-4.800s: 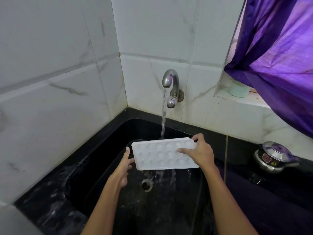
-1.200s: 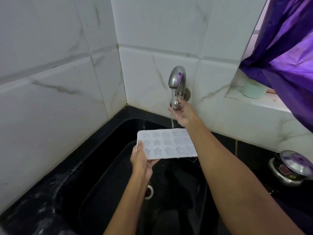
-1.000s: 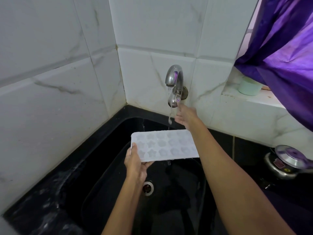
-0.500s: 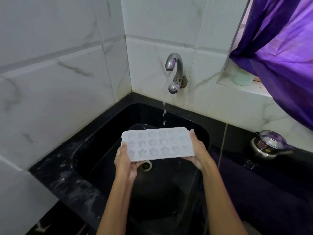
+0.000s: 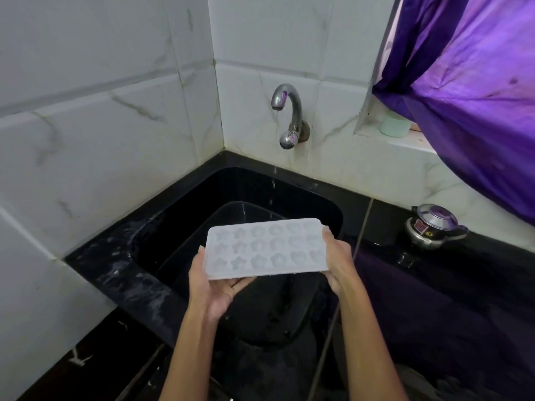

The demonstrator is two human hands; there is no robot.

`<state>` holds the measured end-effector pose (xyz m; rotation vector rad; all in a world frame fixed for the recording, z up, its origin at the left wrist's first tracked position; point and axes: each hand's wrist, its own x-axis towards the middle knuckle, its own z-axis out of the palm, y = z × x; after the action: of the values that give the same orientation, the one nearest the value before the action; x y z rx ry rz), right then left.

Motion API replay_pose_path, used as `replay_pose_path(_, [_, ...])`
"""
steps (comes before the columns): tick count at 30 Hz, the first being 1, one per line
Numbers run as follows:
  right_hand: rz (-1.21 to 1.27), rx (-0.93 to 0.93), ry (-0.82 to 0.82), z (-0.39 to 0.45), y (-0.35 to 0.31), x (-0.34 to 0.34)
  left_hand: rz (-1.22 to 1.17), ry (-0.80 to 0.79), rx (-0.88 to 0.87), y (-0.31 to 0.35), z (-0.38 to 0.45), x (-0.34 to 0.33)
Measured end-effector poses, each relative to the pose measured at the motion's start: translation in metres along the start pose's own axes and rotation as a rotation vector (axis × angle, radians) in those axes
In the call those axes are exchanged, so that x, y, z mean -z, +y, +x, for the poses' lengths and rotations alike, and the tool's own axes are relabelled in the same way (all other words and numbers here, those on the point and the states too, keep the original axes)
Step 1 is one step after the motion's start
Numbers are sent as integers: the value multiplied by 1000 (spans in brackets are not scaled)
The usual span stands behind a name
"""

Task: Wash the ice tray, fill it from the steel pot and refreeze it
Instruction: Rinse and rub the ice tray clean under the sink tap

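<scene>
A white ice tray [image 5: 265, 248] with star- and flower-shaped cells is held level above the black sink [image 5: 179, 215], cells facing up. My left hand [image 5: 212, 287] grips its left end, palm underneath and thumb on the rim. At the tray's right end my right hand [image 5: 337, 261] holds on, thumb on the rim and fingers below. The steel tap [image 5: 286, 111] on the back wall only drips; a few drops fall beyond the tray. A small steel pot with a lid [image 5: 434, 227] stands on the black counter at the right.
White marble-look tiles close the left and back sides. A purple curtain [image 5: 469, 91] hangs over the window ledge at upper right, where a pale green container [image 5: 395, 124] sits. The black counter [image 5: 434, 285] runs right of the sink.
My right hand left the tap handle and took the tray's right end. The water stream has stopped to drips. The tray has come toward me, away from the tap.
</scene>
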<state>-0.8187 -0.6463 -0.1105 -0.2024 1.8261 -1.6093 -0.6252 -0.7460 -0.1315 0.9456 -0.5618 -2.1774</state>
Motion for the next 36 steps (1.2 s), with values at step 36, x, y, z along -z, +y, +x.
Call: replay_pose_path(36, [-1265,560,44,-7,-15,-9,16,223,-141,-5,-24,0])
